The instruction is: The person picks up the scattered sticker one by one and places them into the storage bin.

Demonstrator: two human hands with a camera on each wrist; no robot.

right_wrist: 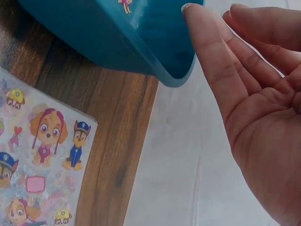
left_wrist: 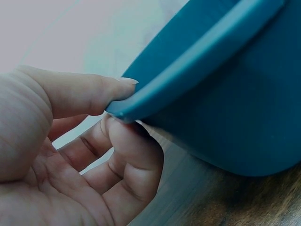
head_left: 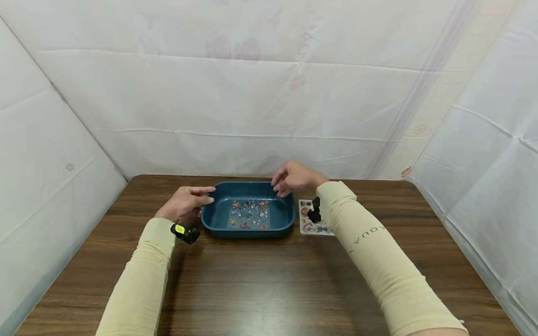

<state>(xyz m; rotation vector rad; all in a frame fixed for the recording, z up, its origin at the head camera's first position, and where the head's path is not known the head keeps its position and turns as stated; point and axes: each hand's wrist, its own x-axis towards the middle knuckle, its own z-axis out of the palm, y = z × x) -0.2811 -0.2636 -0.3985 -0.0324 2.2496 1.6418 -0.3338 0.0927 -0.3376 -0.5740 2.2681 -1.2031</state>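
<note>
- My left hand [head_left: 185, 204] pinches the left end of the blue tub [head_left: 248, 234], thumb over the rim and curled fingers beneath it, as the left wrist view shows.
- My right hand [head_left: 296, 177] hangs at the tub's far right corner, fingers lightly bent with a gap between thumb and forefinger; I see nothing grasped there. Whether a fingertip touches the rim, I cannot tell.
- The relation that matters to me: the clear sticker sheet [head_left: 249, 214] lies left of the right fingertips and closer to my body, lower than they are. The right hand looks slightly nearer to it than the left.
- The tub's long axis runs left to right, so my hands sit toward opposite ends of it; the clear sheet's longer side seems to run the same way.
- Inside the tub, that sheet rests on the floor, dotted with small cartoon figures too tiny to make out from here.
- Just right of the tub, apart from it, lies a printed sheet [right_wrist: 42, 155] of cartoon dogs, partly hidden by my right wrist camera [head_left: 314, 210].
- Under everything is the brown wooden table [head_left: 252, 275], with white sheeting [head_left: 252, 102] behind.
</note>
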